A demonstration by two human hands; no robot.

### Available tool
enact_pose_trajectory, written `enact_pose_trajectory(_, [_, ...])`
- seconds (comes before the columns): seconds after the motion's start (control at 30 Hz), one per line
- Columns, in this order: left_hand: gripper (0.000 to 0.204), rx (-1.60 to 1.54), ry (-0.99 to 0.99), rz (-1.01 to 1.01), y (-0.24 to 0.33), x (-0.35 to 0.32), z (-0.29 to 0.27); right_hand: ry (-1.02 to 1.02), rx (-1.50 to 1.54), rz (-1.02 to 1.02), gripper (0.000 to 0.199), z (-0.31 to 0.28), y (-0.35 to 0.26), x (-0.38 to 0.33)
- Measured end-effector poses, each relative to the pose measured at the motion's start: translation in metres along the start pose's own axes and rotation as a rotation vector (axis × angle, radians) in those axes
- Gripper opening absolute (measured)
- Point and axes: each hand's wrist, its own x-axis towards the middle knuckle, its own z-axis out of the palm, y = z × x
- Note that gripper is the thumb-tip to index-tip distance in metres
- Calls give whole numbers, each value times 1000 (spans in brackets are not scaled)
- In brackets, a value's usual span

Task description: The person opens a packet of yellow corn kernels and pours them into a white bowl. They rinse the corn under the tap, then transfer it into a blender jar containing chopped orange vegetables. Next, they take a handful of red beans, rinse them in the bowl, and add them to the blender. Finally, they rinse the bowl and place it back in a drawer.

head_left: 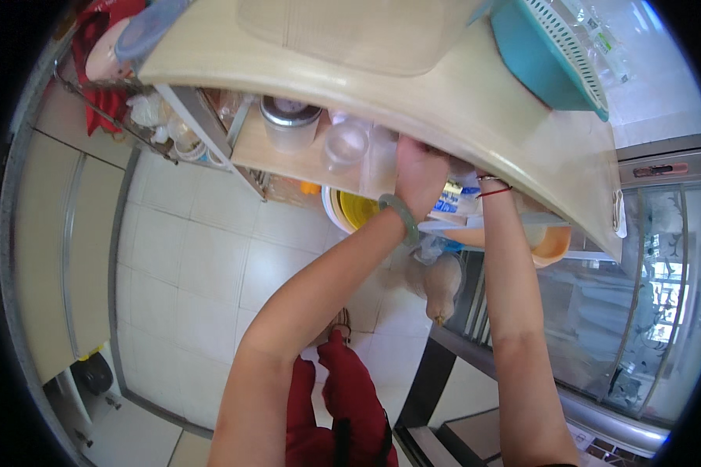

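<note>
Cream cabinet doors [43, 226] stand at far left, across a pale tiled floor [187, 233] from a wooden shelf [253, 148] under a countertop [444, 89]. On the shelf sit a silver-lidded jar [290, 128] and, to its right, a clear tub [344, 146], with a yellow bowl [358, 208] below. Next comes the left hand [422, 167], a green bangle [399, 218] on its wrist, reaching in just beside more clear plastic; its fingers are hidden, so its grip cannot be told. A blue-and-white packet [447, 198] shows between the arms, above a squash [442, 286]. The right hand is lost behind the counter's edge past a red-corded wrist [494, 187], its grip likewise impossible to tell. At right are a teal basket [541, 58] and an orange basin [551, 245]. The step in hand appears to be two-handed handling within the shelf; the next move seems to call for care beneath the overhanging edge.
</note>
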Motion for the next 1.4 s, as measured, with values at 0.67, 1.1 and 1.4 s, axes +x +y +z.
enact_pose_trajectory(0.67, [48,411,-303,33,-94,7,0,207,92,123,34,-53,-5,-70])
enact_pose_trajectory(1.1, [51,136,-264,-10,-80,10,14,242,78,139,31,-60,-14,-93])
enact_pose_trajectory(1.4, [52,-66,-299,-42,-66,0,-6,218,87,103,29,-29,-10,-33])
